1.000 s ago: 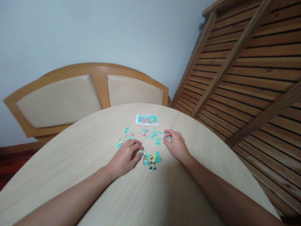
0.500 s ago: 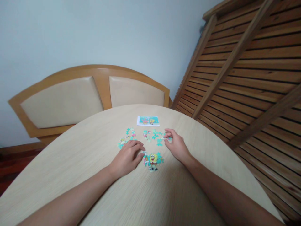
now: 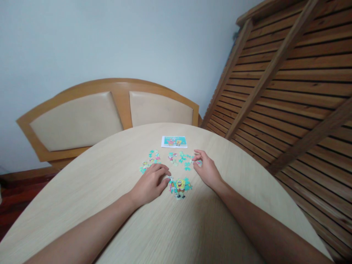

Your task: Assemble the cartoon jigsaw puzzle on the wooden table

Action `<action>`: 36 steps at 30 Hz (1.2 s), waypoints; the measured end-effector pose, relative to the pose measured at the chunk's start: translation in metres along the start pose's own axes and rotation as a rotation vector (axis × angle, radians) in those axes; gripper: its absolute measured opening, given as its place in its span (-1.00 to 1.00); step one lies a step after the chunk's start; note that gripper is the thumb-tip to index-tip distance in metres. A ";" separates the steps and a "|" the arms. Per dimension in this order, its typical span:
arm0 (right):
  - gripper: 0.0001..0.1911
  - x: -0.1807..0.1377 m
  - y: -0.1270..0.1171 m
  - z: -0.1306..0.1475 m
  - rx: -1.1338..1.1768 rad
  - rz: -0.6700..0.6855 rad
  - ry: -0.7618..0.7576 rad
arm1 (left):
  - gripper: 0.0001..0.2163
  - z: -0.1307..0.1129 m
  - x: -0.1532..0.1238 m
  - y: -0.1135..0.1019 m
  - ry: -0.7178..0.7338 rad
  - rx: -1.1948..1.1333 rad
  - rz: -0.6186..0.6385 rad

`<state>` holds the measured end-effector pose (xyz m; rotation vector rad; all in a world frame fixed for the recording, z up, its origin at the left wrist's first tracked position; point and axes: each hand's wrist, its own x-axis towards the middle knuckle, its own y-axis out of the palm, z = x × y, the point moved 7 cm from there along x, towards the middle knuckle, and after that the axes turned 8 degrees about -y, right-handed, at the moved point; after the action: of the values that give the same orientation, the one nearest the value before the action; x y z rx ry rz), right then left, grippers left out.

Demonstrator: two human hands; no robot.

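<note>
A partly joined jigsaw puzzle (image 3: 180,186) lies flat near the middle of the table, showing a yellow cartoon figure on turquoise. Just left of it rests my left hand (image 3: 153,182), palm down with loosely bent fingers; thumb and index tips are apart beside the puzzle's upper left edge. My right hand (image 3: 206,167) hovers low at the right of the loose puzzle pieces (image 3: 187,166), thumb and fingers apart, with small pieces close to the fingertips. More loose pieces (image 3: 154,156) lie beyond my left hand, which hides part of that group. Another few pieces (image 3: 172,157) sit between the two hands.
A printed picture card (image 3: 174,142) with the same cartoon lies beyond the pieces. The round wooden table (image 3: 110,172) stands before a padded bench back (image 3: 74,119). A slatted wooden panel (image 3: 297,84) leans at the right, close to the table edge.
The view has shifted slightly, so the table and puzzle sit a little further right. Both hands keep nearly the same pose, and no piece has visibly moved.
</note>
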<state>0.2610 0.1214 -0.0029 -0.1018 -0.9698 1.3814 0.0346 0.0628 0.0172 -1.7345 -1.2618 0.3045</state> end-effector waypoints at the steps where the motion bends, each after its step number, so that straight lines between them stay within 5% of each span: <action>1: -0.50 0.000 0.000 0.001 0.009 0.003 -0.007 | -0.88 0.000 0.000 0.000 0.000 0.001 0.001; 14: -0.57 -0.001 -0.001 0.026 0.248 -0.032 -0.111 | -0.86 -0.005 0.003 -0.002 -0.013 0.005 -0.034; 36: -0.45 -0.023 0.028 0.080 0.500 0.200 -0.272 | -0.88 -0.014 -0.001 -0.010 -0.029 -0.098 -0.066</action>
<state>0.1921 0.0713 0.0193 0.3826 -0.8220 1.8183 0.0374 0.0548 0.0321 -1.7725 -1.3717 0.2338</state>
